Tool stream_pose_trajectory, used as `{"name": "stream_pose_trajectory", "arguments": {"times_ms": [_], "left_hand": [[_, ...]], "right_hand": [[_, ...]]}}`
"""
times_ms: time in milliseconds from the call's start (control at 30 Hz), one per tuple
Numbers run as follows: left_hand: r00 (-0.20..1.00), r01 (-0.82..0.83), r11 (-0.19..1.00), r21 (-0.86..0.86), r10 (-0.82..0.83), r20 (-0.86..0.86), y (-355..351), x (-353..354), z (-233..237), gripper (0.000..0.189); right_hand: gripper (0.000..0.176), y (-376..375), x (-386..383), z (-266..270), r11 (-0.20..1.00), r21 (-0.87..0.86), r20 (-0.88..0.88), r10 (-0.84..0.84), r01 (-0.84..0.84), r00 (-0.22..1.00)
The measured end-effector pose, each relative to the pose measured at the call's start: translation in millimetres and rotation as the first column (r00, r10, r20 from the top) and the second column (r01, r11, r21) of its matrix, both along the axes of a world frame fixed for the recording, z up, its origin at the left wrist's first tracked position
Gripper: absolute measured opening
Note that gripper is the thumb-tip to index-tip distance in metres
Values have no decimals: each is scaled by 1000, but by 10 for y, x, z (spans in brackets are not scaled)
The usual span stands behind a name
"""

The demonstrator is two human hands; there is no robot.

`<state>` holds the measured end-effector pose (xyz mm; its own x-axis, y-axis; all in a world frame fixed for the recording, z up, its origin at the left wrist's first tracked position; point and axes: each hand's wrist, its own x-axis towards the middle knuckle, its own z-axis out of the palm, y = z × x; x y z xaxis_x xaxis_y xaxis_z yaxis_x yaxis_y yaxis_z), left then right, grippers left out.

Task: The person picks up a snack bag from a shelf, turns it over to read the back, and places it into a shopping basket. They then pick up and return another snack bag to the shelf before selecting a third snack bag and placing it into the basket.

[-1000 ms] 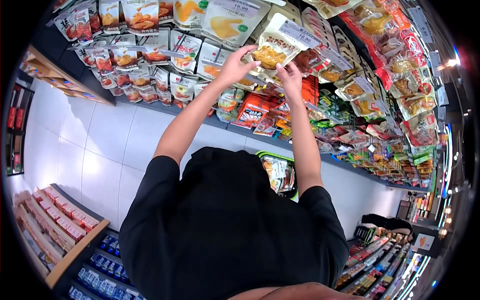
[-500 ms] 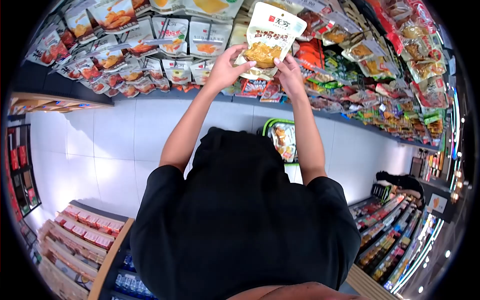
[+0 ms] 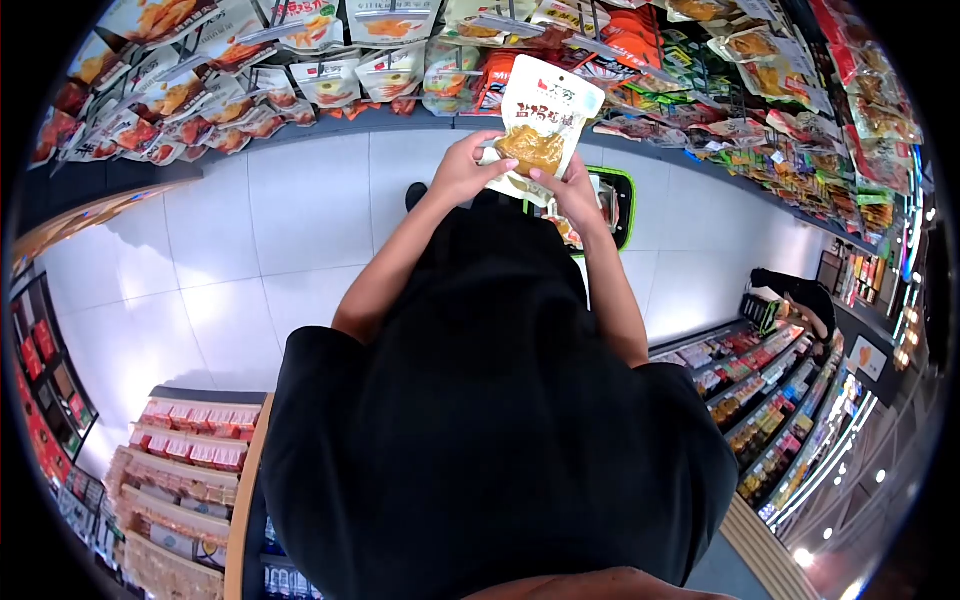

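A white snack pouch (image 3: 545,120) with Chinese lettering and a clear window showing golden-brown food is held upright between my two hands. My left hand (image 3: 468,168) grips its lower left side, thumb on the front. On its lower right edge, my right hand (image 3: 572,192) is closed with the thumb on the front as well. Below and behind the pouch, a black shopping basket with a green rim (image 3: 630,215) stands on the floor, with packages in it. My right hand and forearm hide part of the basket.
Hanging snack packets (image 3: 330,80) fill the racks ahead. Pale floor tiles (image 3: 310,200) lie between the shelves. Behind me on the left stands a shelf of pink-red packages (image 3: 190,445). At the right, another person (image 3: 800,295) in dark clothing is beside stocked shelves (image 3: 770,420).
Both hands have brought the pouch lower and closer to my body. The view has shifted, and more of the basket's right side shows.
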<state>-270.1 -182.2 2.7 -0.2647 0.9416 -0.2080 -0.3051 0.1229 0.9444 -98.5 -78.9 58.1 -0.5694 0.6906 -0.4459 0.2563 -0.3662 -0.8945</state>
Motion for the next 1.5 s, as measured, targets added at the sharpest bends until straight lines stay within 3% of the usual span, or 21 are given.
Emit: {"name": "stream_pose_trajectory", "arguments": {"times_ms": [267,333,400,533,600,867,1067,1367,1500], "left_hand": [[999,26,999,28,-26,23,98,-80,149,51],[980,10,999,32,-16,197,122,-57,209,51],[967,2,999,47,-14,256,156,-19,247,51],[935,-45,998,53,24,353,153,28,361,52],[940,-59,997,58,36,339,121,11,389,54],[952,-75,987,144,27,306,-74,-143,406,62],[948,-139,986,96,104,300,-236,-233,411,65],[909,-271,959,85,226,350,-309,-268,484,64],[905,-292,952,88,245,349,-261,-268,428,63]], "right_hand": [[55,44,-25,67,993,114,29,17,-20,999],[53,49,-13,123,995,103,1,-5,5,1000],[49,47,28,177,999,20,-18,-45,45,999],[43,-12,89,188,1000,20,-69,5,-3,998],[38,-71,75,209,988,-151,-11,-10,8,1000],[35,-133,-154,220,982,-166,-49,86,-93,995],[37,-127,-326,254,968,-195,-99,138,-155,986],[26,-190,-409,125,916,-392,-150,31,-88,988],[26,-88,-428,62,917,-376,-159,75,-130,985]]}}
